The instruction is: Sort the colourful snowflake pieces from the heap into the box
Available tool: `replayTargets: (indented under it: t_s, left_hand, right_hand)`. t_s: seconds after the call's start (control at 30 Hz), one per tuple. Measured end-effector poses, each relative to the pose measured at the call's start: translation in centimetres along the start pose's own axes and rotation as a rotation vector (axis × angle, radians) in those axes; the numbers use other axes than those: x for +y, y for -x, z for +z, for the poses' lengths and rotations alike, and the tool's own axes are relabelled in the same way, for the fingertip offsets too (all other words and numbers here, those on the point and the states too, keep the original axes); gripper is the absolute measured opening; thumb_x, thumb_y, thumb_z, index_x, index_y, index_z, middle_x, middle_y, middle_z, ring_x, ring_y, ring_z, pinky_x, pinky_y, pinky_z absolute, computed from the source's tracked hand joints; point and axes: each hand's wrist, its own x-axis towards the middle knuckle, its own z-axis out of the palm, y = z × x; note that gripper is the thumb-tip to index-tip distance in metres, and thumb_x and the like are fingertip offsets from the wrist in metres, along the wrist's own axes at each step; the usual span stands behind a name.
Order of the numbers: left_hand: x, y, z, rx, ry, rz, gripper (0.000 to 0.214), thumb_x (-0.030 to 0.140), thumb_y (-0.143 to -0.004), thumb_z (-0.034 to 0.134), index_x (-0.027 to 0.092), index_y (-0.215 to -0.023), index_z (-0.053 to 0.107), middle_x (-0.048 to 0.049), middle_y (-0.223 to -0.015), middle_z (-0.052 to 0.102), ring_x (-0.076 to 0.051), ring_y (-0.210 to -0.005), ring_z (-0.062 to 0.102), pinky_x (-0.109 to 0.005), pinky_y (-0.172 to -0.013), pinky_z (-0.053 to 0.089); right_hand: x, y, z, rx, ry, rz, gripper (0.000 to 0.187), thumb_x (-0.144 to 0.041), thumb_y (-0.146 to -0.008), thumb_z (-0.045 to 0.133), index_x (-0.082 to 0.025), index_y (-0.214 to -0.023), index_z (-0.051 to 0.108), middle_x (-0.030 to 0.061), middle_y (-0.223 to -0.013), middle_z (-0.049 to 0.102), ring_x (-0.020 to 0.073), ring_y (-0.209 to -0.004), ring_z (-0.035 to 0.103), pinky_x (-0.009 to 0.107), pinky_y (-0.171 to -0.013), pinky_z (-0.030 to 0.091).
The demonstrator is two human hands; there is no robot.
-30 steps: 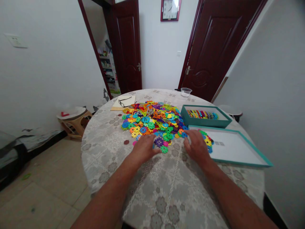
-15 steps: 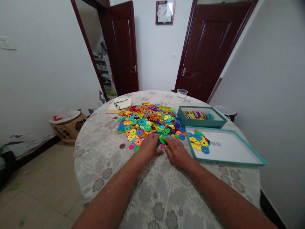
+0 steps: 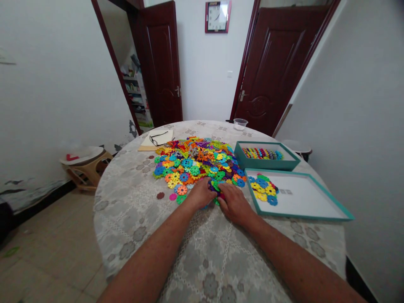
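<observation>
My left hand (image 3: 202,194) rests at the near edge of a heap of colourful flower-shaped plastic discs (image 3: 192,162), fingers and thumb curled round a few purple discs (image 3: 212,187). Close beside it, my right hand (image 3: 232,199) bends its fingers over green and red discs from the heap's front. A few discs show in the narrow gap between the hands; the fingers hide the rest. Left of my left hand, a green disc (image 3: 181,199), a pink disc (image 3: 173,197) and a brown disc (image 3: 160,195) lie loose on the tablecloth.
Right of the heap stands a teal box (image 3: 268,162) with rows of stacked discs inside. Nearer me, a shallow teal-edged lid (image 3: 311,198) carries a cluster of discs (image 3: 263,187). Glasses (image 3: 154,139) lie on paper at the back left; a clear plastic bowl (image 3: 240,123) stands at the far edge.
Both hands have drawn together slightly, with the fingers curling inward. Purple and red discs now show between them. The view has shifted a little.
</observation>
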Motion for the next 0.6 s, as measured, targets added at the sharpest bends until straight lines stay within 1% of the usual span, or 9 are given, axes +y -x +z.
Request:
replayTargets:
  t_s: [0.07,0.13,0.23,0.33,0.43,0.53,0.6]
  left_hand:
    - [0.3,-0.3,0.2,-0.001,0.025,-0.027,0.042,0.029,-0.075,0.075,0.015,-0.115,0.069,-0.0034,-0.092,0.073,-0.022,-0.089,0.066,-0.030,-0.081,0.049]
    - [0.5,-0.6,0.7,0.030,0.029,-0.044,0.037,0.036,-0.079,0.074,0.015,-0.108,0.070,-0.0036,-0.091,0.072,-0.021,-0.089,0.065,-0.029,-0.080,0.048]
    - [0.5,-0.9,1.6,0.140,0.058,-0.099,0.035,0.042,-0.080,0.075,0.016,-0.103,0.068,-0.0042,-0.094,0.070,-0.020,-0.089,0.063,-0.029,-0.079,0.046]
    - [0.4,-0.8,2.4,0.211,0.101,-0.129,0.025,0.032,-0.082,0.075,0.017,-0.100,0.066,-0.0031,-0.092,0.068,-0.018,-0.086,0.061,-0.028,-0.078,0.045]
    - [0.2,-0.5,2.4,0.197,0.125,-0.119,0.017,0.022,-0.082,0.071,0.018,-0.098,0.066,-0.0007,-0.087,0.066,-0.016,-0.082,0.060,-0.027,-0.076,0.045]
    - [0.0,-0.1,1.9,0.174,0.141,-0.112,0.021,0.017,-0.081,0.070,0.019,-0.102,0.065,0.0010,-0.084,0.065,-0.015,-0.079,0.060,-0.026,-0.074,0.045]
    - [-0.3,0.1,1.5,0.148,0.172,-0.102,0.025,0.014,-0.081,0.069,0.019,-0.105,0.065,0.0014,-0.084,0.064,-0.015,-0.078,0.060,-0.026,-0.073,0.045]
  right_hand:
    - [-0.1,-0.1,0.0,0.001,-0.005,0.005,0.047,-0.028,-0.100,0.056,-0.018,-0.145,0.054,0.0175,-0.143,0.061,0.0326,-0.135,0.054,0.056,-0.116,0.040]
    - [-0.2,-0.2,-0.2,0.002,-0.014,0.016,0.042,-0.026,-0.100,0.054,-0.018,-0.141,0.055,0.0166,-0.141,0.062,0.0316,-0.133,0.054,0.054,-0.116,0.040]
    - [-0.5,-0.4,-0.6,0.000,-0.047,0.025,0.039,-0.025,-0.099,0.056,-0.018,-0.137,0.057,0.0150,-0.138,0.064,0.0306,-0.131,0.055,0.051,-0.116,0.039]
    - [-0.7,-0.4,-1.0,-0.009,-0.094,0.016,0.039,-0.024,-0.097,0.059,-0.020,-0.136,0.058,0.0137,-0.136,0.065,0.0298,-0.129,0.056,0.050,-0.115,0.040]
    - [-0.7,-0.4,-1.2,-0.006,-0.136,0.003,0.039,-0.025,-0.096,0.060,-0.020,-0.135,0.060,0.0136,-0.134,0.067,0.0296,-0.127,0.058,0.050,-0.113,0.041]
    - [-0.5,-0.4,-1.4,0.000,-0.185,0.008,0.039,-0.027,-0.097,0.060,-0.019,-0.136,0.061,0.0139,-0.135,0.068,0.0290,-0.126,0.060,0.049,-0.112,0.043]
    - [-0.4,-0.4,-1.7,0.010,-0.231,0.045,0.038,-0.028,-0.099,0.058,-0.019,-0.135,0.063,0.0140,-0.132,0.069,0.0279,-0.123,0.062,0.047,-0.110,0.045]
